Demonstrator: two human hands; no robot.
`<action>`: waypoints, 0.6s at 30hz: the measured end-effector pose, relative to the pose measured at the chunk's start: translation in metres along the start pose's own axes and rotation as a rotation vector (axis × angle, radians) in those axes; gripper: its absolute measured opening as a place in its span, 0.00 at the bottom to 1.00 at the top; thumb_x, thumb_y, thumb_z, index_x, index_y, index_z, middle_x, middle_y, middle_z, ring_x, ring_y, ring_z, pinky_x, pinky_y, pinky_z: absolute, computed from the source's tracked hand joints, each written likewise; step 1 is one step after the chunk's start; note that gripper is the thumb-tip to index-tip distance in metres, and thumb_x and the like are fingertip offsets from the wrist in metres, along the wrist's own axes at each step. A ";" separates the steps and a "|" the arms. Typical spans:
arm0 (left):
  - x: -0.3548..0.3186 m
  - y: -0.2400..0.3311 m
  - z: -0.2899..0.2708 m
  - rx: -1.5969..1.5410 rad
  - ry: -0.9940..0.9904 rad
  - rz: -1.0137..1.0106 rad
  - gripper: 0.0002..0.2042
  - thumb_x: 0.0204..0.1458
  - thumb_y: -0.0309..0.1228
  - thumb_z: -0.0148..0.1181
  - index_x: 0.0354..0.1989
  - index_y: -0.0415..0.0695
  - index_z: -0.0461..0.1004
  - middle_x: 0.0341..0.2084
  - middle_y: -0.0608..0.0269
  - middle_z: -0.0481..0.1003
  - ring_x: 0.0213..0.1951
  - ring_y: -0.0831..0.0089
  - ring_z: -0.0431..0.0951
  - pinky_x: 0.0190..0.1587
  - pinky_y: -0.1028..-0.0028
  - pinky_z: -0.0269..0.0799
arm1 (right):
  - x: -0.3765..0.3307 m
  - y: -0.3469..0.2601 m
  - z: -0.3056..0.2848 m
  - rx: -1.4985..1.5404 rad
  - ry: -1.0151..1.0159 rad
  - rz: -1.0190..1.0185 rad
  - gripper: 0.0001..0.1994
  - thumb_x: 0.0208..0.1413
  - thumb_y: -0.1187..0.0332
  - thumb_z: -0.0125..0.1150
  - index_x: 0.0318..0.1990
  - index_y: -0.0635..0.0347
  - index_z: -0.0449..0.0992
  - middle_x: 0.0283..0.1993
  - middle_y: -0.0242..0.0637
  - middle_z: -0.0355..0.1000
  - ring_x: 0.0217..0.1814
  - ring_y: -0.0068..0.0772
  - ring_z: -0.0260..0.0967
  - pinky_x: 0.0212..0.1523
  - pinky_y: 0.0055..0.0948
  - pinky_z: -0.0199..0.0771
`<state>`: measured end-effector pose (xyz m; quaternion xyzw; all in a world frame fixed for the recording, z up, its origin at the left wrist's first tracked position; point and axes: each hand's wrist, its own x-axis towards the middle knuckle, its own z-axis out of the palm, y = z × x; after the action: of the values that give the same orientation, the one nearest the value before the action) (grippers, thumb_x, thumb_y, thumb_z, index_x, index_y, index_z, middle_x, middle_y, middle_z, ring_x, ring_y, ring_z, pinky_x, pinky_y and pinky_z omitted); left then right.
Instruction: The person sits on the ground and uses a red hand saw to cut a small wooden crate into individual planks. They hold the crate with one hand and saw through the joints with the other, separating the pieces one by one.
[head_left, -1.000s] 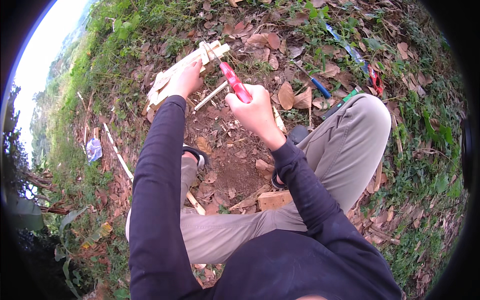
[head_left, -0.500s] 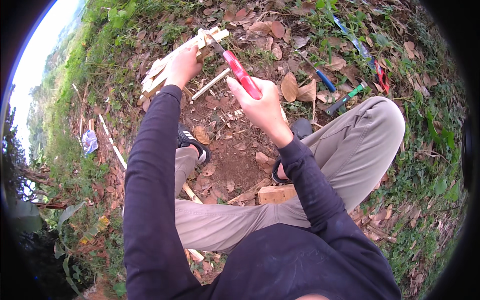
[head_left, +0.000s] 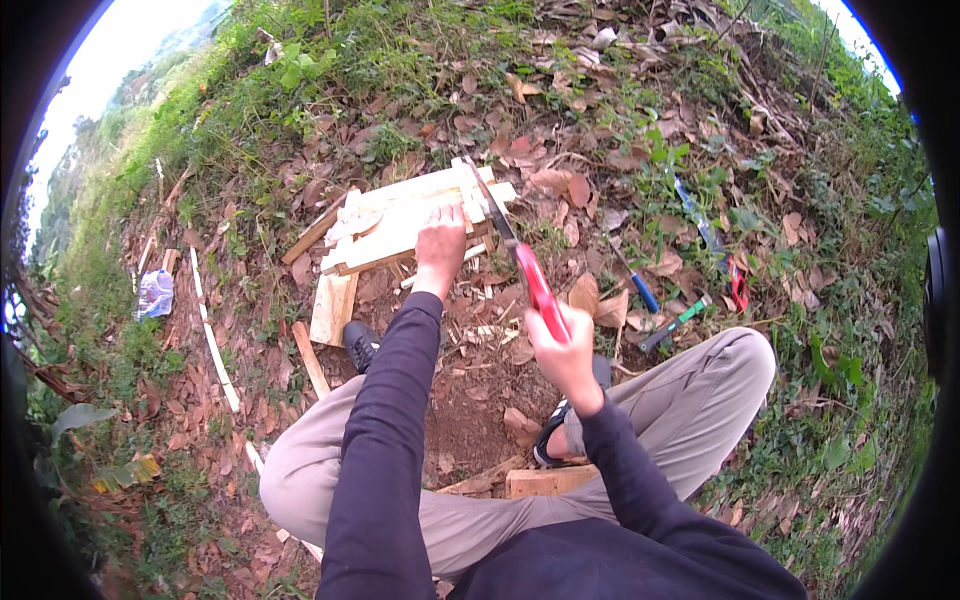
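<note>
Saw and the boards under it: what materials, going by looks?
Saw: thin grey blade, likely steel; glossy red handle in the right hand, probably plastic. Boards under the left hand: pale, unfinished sawn wood, raw matte faces.

the saw [head_left: 520, 262] had a red handle, the boards [head_left: 400, 222] were pale yellow wood, the trousers [head_left: 690, 400] beige, the sleeves [head_left: 385, 440] dark navy, leaves [head_left: 580, 190] brown at 12 o'clock
</note>
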<state>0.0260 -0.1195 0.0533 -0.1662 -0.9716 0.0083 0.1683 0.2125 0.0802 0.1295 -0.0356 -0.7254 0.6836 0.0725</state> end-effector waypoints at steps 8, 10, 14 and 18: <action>-0.001 0.015 0.008 0.178 -0.017 0.018 0.20 0.48 0.24 0.61 0.51 0.32 0.73 0.44 0.47 0.79 0.51 0.55 0.80 0.51 0.64 0.78 | 0.036 -0.008 0.035 -0.152 0.074 -0.075 0.12 0.55 0.72 0.60 0.20 0.64 0.69 0.14 0.27 0.63 0.17 0.16 0.57 0.19 0.28 0.53; 0.000 0.005 0.005 0.103 -0.109 0.015 0.20 0.47 0.24 0.62 0.51 0.32 0.73 0.45 0.46 0.79 0.52 0.55 0.80 0.51 0.64 0.78 | -0.007 -0.011 0.019 -0.088 0.058 -0.051 0.12 0.55 0.72 0.60 0.20 0.64 0.70 0.15 0.26 0.64 0.17 0.15 0.57 0.19 0.28 0.53; -0.010 0.017 0.014 0.212 0.082 0.122 0.23 0.46 0.25 0.63 0.52 0.30 0.73 0.45 0.45 0.79 0.52 0.54 0.80 0.56 0.64 0.76 | 0.045 0.000 0.030 -0.154 0.057 -0.067 0.12 0.55 0.73 0.59 0.20 0.63 0.71 0.15 0.24 0.64 0.18 0.13 0.57 0.19 0.27 0.53; -0.011 0.011 0.009 0.138 -0.057 0.080 0.25 0.46 0.25 0.63 0.55 0.29 0.72 0.48 0.43 0.78 0.53 0.52 0.80 0.57 0.63 0.75 | 0.027 -0.006 0.023 -0.190 0.026 0.001 0.12 0.52 0.71 0.59 0.19 0.66 0.71 0.13 0.31 0.62 0.18 0.16 0.60 0.20 0.29 0.57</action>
<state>0.0364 -0.1120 0.0407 -0.1927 -0.9657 0.0869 0.1509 0.1828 0.0617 0.1355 -0.0514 -0.7861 0.6111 0.0778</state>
